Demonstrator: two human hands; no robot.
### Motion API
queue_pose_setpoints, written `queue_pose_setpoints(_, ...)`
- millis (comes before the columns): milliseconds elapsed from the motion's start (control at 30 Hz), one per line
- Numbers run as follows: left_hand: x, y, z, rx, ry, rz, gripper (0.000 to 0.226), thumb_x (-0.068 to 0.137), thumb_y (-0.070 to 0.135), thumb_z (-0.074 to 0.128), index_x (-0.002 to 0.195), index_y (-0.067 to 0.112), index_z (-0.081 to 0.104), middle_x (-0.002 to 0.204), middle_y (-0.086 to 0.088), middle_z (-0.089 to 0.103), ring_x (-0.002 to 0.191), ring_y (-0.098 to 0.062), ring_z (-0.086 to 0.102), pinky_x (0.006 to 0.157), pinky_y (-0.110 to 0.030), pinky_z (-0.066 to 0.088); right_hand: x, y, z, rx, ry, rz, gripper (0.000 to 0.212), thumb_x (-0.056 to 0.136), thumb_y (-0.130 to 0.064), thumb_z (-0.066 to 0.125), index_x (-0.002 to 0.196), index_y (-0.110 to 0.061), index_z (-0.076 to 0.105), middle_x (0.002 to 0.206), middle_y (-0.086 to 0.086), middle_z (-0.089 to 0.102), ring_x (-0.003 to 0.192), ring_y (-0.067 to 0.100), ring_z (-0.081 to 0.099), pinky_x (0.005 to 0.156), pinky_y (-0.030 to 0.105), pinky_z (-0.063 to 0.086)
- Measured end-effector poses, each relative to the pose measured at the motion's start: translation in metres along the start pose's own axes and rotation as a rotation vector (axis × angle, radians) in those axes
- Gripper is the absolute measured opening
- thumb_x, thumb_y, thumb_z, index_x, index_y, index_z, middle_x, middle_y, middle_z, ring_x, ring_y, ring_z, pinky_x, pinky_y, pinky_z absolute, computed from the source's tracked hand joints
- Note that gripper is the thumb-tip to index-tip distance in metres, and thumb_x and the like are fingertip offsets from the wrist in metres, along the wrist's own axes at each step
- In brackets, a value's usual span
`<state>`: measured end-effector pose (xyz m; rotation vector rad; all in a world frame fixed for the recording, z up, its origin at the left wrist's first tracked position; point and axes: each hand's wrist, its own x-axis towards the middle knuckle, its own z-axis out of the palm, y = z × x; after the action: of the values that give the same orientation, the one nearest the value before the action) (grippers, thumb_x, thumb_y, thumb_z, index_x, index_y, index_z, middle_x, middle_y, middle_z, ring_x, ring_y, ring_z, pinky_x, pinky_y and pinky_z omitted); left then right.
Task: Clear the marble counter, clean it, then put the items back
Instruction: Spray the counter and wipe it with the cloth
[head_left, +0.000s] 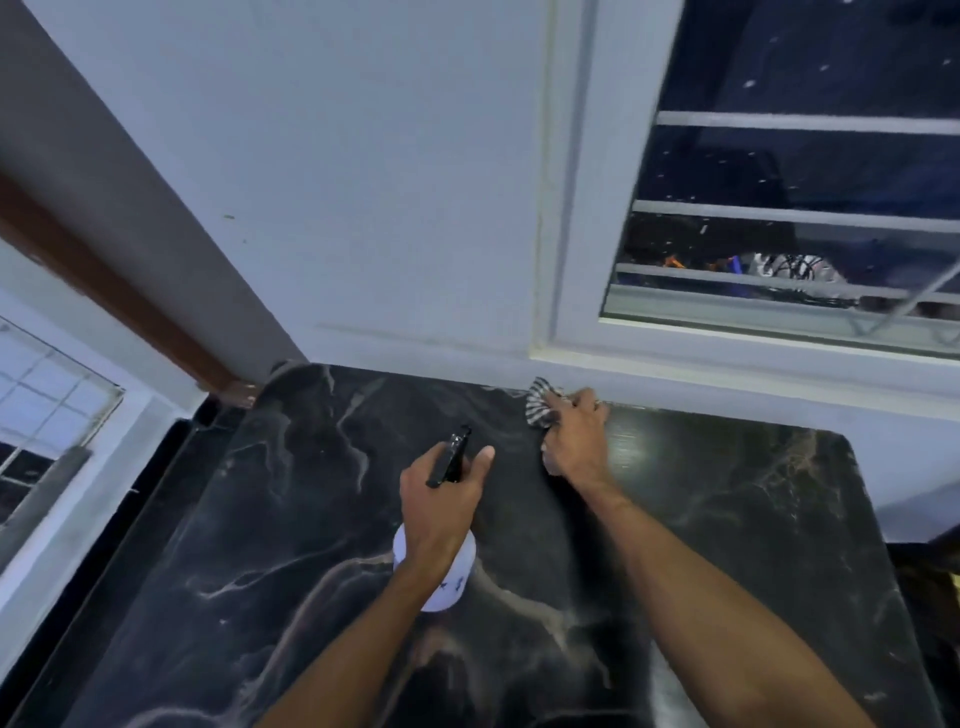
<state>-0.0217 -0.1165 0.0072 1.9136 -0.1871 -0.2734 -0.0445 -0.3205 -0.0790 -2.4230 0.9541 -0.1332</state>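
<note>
Nearest to us: two bare forearms reach out over the tabletop (260, 571), a black marble slab with pale veins. We see nothing lying loose on the slab; the only items over it are the two in our hands.

Left hand (439, 512) is over the middle of the tabletop, wrapped around the neck of a spray bottle (441, 577). Fingers are closed around it, thumb sticking out forward to the right. The white body shows below the wrist, partly hidden by the hand; the black trigger head (454, 454) pokes out above the knuckles and points away from us toward the wall. We can't tell if the bottle base touches the marble or hangs just above it.

Right hand (574, 434) is further out, at the back edge of the tabletop. Fingers are clenched on a bunched striped cloth (540, 405). The cloth sticks out to the left of the fingers and sits right where the marble meets the wall. The hand looks pressed down on it, contact with the slab likely but slightly blurred.

The marble right of that hand looks glossier than the rest.

Behind: plain white wall (389, 208) runs along the back edge. Upper right, a white-framed window (571, 260) with horizontal bars (779, 210), dark outside. Far left, a brown wooden strip (104, 291) runs diagonally, and below it a second barred window (52, 395) showing pale tiles.
</note>
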Motion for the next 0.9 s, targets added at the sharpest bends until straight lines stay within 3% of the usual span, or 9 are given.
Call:
queue_pose_setpoints(100, 0.036, -0.011, -0.046, 0.006, 0.012, 0.004, 0.047, 0.086, 0.032, 0.084, 0.057, 0.015, 0.052, 0.050, 0.002, 0.053, 0.049, -0.008, 0.047, 0.056, -0.018, 0.042, 0.009, -0.007, 0.009, -0.035, 0.143, 0.204, 0.052, 0.079, -0.004, 0.056, 0.128, -0.019, 0.063, 0.126, 0.017, 0.040, 0.110, 0.043, 0.039, 0.095, 0.052, 0.046)
queue_pose_setpoints(167, 0.054, -0.016, -0.077, 0.022, 0.028, -0.002, 0.045, 0.086, 0.034, 0.084, 0.057, 0.018, 0.053, 0.051, 0.004, 0.055, 0.050, -0.008, 0.051, 0.056, -0.013, 0.041, 0.011, -0.040, 0.028, -0.061, 0.157, 0.232, 0.051, 0.079, -0.004, 0.056, 0.129, -0.017, 0.060, 0.128, 0.019, 0.038, 0.111, 0.044, 0.037, 0.095, 0.054, 0.045)
queue_pose_setpoints(367, 0.099, -0.034, -0.165, 0.034, 0.087, -0.032, 0.045, 0.087, 0.033, 0.083, 0.057, 0.016, 0.054, 0.051, 0.006, 0.060, 0.055, -0.008, 0.059, 0.063, -0.019, 0.045, 0.020, -0.192, 0.110, -0.058, -0.135, -0.118, 0.059, 0.085, -0.006, 0.050, 0.139, -0.029, 0.052, 0.140, 0.011, 0.033, 0.126, 0.041, 0.031, 0.094, 0.053, 0.051)
queue_pose_setpoints(467, 0.118, -0.049, -0.198, 0.022, 0.102, -0.047, 0.041, 0.085, 0.035, 0.084, 0.060, 0.015, 0.059, 0.056, 0.003, 0.062, 0.061, -0.013, 0.060, 0.070, -0.033, 0.052, 0.028, -0.199, 0.112, -0.025, -0.085, -0.005, 0.060, 0.086, -0.002, 0.047, 0.139, -0.029, 0.055, 0.133, 0.010, 0.035, 0.121, 0.038, 0.032, 0.094, 0.054, 0.049)
queue_pose_setpoints(567, 0.133, -0.063, -0.225, 0.002, 0.135, -0.077, 0.041, 0.084, 0.037, 0.084, 0.058, 0.018, 0.059, 0.055, 0.005, 0.062, 0.059, -0.015, 0.061, 0.072, -0.034, 0.053, 0.026, -0.233, 0.132, -0.052, -0.036, 0.006, 0.059, 0.086, 0.000, 0.046, 0.140, -0.024, 0.052, 0.137, 0.013, 0.033, 0.122, 0.042, 0.029, 0.095, 0.055, 0.048)
queue_pose_setpoints(733, 0.147, -0.074, -0.252, 0.002, 0.152, -0.089, 0.040, 0.084, 0.038, 0.084, 0.058, 0.022, 0.058, 0.051, 0.008, 0.059, 0.053, -0.014, 0.057, 0.066, -0.035, 0.054, 0.031, -0.314, 0.185, -0.130, -0.180, -0.378, 0.063, 0.085, -0.008, 0.052, 0.143, -0.033, 0.047, 0.136, 0.010, 0.034, 0.119, 0.036, 0.033, 0.088, 0.049, 0.050)
queue_pose_setpoints(900, 0.151, -0.088, -0.285, -0.004, 0.216, -0.059, 0.041, 0.087, 0.035, 0.083, 0.058, 0.021, 0.056, 0.053, 0.005, 0.058, 0.052, -0.011, 0.052, 0.065, -0.032, 0.052, 0.066, -0.346, 0.194, -0.156, -0.133, -0.250, 0.059, 0.086, -0.006, 0.051, 0.142, -0.024, 0.049, 0.137, 0.015, 0.034, 0.122, 0.043, 0.034, 0.102, 0.052, 0.043)
